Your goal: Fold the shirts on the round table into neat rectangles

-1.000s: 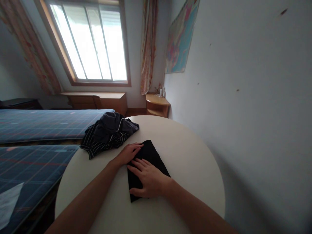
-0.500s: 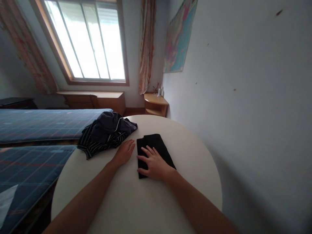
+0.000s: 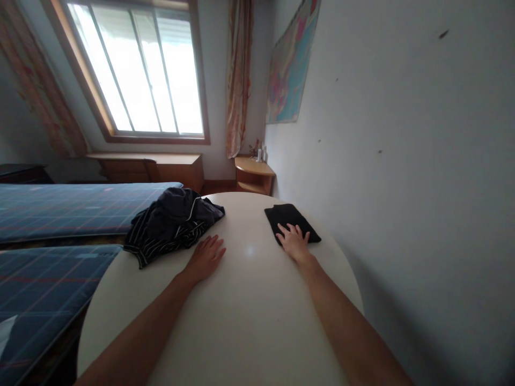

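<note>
A folded black garment (image 3: 295,215) lies flat near the far right edge of the round white table (image 3: 249,300). My right hand (image 3: 294,241) rests on its near part, fingers spread, pressing on it without gripping. On the bare tabletop, my left hand (image 3: 206,258) lies palm down with its fingers stretched out, holding nothing. Just beyond it, a crumpled heap of dark clothes (image 3: 173,217), part plain grey and part black with white stripes, sits at the table's left side. What kind of garment the folded one is, I cannot tell.
Two beds with blue checked mattresses (image 3: 80,212) stand to the left, close to the table. A white wall (image 3: 422,214) runs along the right. Behind the table are a small wooden corner shelf (image 3: 253,166), a wooden desk (image 3: 177,169) and a window (image 3: 140,75).
My right hand has slid the folded black garment to the right and farther away across the table. My left hand has stayed nearly in place, its fingers slightly more spread.
</note>
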The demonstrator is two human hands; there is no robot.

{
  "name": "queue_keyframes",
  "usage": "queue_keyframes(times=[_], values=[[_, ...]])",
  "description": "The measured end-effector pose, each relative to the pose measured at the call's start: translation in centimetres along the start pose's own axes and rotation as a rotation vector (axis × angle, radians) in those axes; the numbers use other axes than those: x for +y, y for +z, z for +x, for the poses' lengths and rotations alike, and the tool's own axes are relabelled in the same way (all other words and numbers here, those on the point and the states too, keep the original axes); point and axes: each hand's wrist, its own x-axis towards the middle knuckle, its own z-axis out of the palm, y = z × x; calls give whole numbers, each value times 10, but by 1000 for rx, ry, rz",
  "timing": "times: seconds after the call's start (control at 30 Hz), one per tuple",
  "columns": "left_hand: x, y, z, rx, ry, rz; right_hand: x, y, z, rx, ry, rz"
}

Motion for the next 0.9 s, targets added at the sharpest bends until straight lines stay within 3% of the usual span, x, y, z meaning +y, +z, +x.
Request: queue_keyframes(times=[0.2, 0.4, 0.57, 0.7, 0.83, 0.9], values=[[1, -3, 0, -19, -10, 10, 23, 12, 21, 202, 115, 17], [2, -3, -2, -2, -11, -12, 35, 14, 30, 155, 79, 56], [9, -9, 0, 66, -7, -44, 35, 15, 21, 146, 74, 12], [16, -30, 8, 202, -38, -69, 27, 14, 9, 134, 62, -33], [14, -59, 12, 557, -84, 11, 17, 12, 1, 79, 40, -60], [9, -68, 11, 676, -150, 101, 13, 13, -1, 62, 37, -69]])
